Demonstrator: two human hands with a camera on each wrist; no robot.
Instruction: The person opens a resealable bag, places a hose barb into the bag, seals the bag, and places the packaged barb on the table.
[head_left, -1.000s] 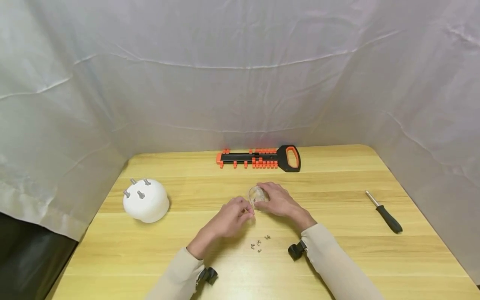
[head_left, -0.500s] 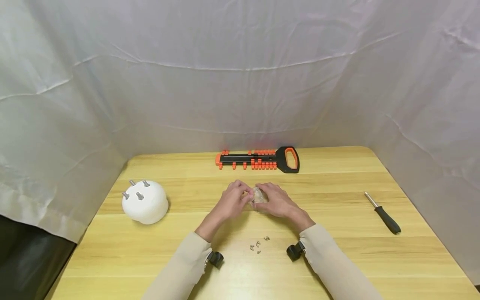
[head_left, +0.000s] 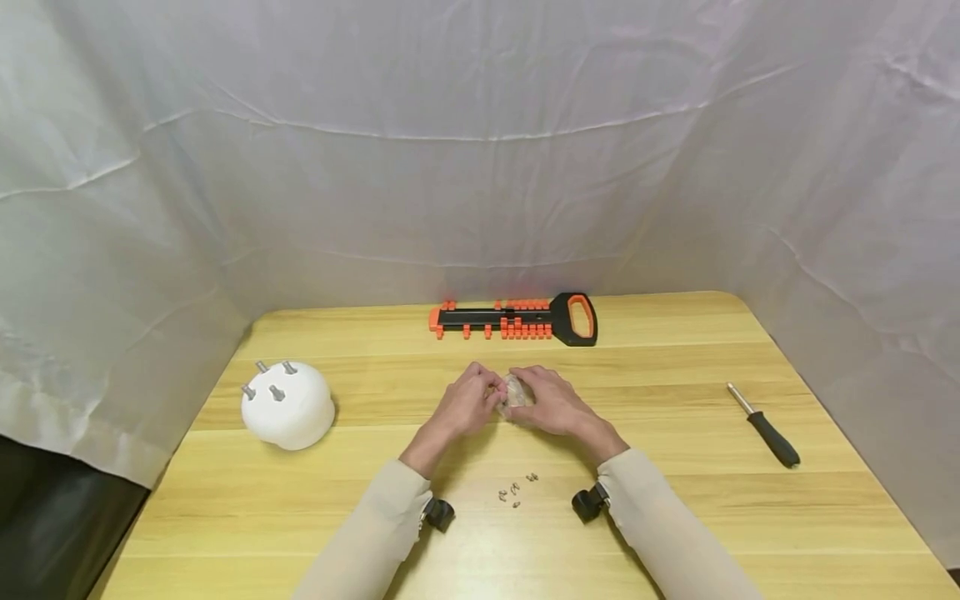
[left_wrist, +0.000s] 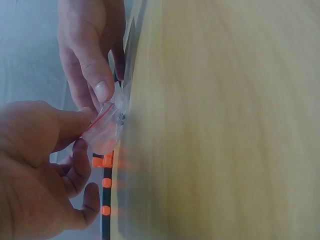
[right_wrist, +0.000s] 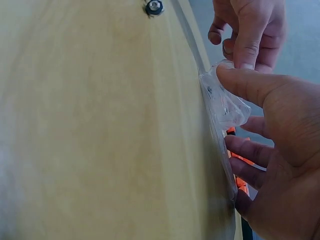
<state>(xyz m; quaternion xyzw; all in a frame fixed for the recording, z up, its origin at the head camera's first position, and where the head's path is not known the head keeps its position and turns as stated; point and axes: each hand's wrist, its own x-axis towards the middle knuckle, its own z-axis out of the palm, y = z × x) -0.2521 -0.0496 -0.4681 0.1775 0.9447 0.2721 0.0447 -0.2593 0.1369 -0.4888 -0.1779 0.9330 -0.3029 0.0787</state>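
Note:
A small clear zip bag (left_wrist: 106, 127) with a red strip along its mouth stands between both hands just above the table; small metal bits show inside it. My left hand (head_left: 467, 402) pinches the bag's edge at the red strip between thumb and forefinger, its other fingers curled. On the other side, my right hand (head_left: 555, 402) holds the bag, with the thumb laid over it in the right wrist view and the fingers bent around behind. Nearer to me, several tiny metal pieces (head_left: 514, 488) lie loose on the wooden table (head_left: 645, 517).
At the left stands a white rounded body (head_left: 288, 408) with several metal posts on top. A black-handled driver (head_left: 772, 437) lies at the right. Along the back edge rests a black and orange rack (head_left: 495, 319) with clips and a handle. Grey sheets enclose the table.
My left hand has moved up and to the right, meeting the bag and pinching its edge. My right hand has stayed nearly still at the bag.

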